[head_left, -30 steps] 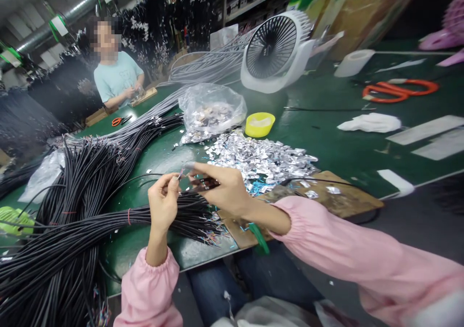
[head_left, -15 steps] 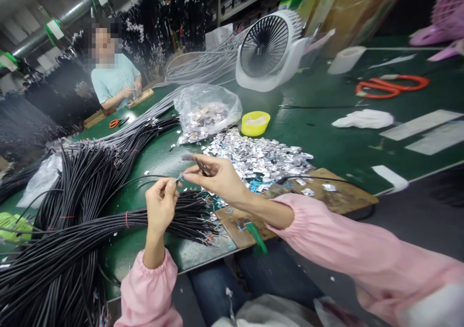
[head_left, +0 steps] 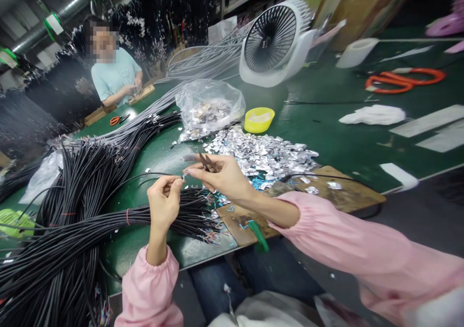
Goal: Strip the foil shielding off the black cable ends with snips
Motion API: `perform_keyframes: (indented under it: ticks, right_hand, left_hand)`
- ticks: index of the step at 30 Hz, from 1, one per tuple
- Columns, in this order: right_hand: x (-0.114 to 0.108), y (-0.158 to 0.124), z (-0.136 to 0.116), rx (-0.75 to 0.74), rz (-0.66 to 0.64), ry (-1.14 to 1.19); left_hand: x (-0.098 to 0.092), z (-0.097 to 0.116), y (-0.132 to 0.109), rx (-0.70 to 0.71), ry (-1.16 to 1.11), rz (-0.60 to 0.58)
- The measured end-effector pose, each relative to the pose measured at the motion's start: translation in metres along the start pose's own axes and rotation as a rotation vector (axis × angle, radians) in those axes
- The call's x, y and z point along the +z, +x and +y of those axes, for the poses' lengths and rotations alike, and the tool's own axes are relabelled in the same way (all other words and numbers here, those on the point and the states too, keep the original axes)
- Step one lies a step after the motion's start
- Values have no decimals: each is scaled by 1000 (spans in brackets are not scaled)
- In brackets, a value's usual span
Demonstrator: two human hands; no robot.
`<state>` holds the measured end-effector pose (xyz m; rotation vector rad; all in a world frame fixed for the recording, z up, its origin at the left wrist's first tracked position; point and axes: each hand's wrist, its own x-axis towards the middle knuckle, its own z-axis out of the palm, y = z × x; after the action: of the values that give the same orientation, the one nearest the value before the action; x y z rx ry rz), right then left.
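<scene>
My left hand (head_left: 164,204) is closed, pinching a black cable (head_left: 154,174) close to its stripped end. Thin coloured wires (head_left: 184,175) stick out of that end towards my right hand (head_left: 230,178). Thumb and fingertips of my right hand meet at these wires, and a grey cover sits on one fingertip. Dark-bladed small scissors (head_left: 207,163) are tucked in the same hand, blades pointing up; their handles are mostly hidden by the fingers. Under both hands lies a bundle of black cables (head_left: 145,216) with coloured wire ends, tied with a red band.
Silver foil scraps (head_left: 268,150) are heaped beyond my right hand, beside a yellow dish (head_left: 259,120) and a clear bag (head_left: 210,107). A wooden board (head_left: 326,187) lies under my right forearm. A white fan (head_left: 273,42) and orange-handled scissors (head_left: 404,80) stand farther back. A co-worker (head_left: 116,76) sits across.
My right hand has turned slightly, so the scissor blades show more clearly. The wires at the cable end stand more upright between my hands. The view has shifted a little.
</scene>
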<state>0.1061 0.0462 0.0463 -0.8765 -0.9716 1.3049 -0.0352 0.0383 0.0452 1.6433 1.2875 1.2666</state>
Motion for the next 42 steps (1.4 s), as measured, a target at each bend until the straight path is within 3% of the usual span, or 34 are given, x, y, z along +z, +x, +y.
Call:
perform_keyframes:
  ticks: [8,22,30,33,37,41,42]
  right_hand:
    - [-2,4,3,-88,31,-49]
    - [-3,-1,9,-215,-20,-212]
    - [-8,0,10,-303,47,-378]
    - [-13,2,7,-340,110,-399]
    - [-18,4,3,-374,152,-398]
    - [-19,4,0,-386,121,-407]
    - [-18,3,-1,-379,112,-417]
  left_hand:
    - [5,-4,-2,28,87,36]
    - [3,-2,0,31,33,41]
    - [9,-9,-1,132,230,128]
    - [6,-11,3,162,368,15]
    - [-3,-7,7,74,445,-351]
    - [-15,6,0,185,469,-266]
    - [-17,8,-5,204,476,-319]
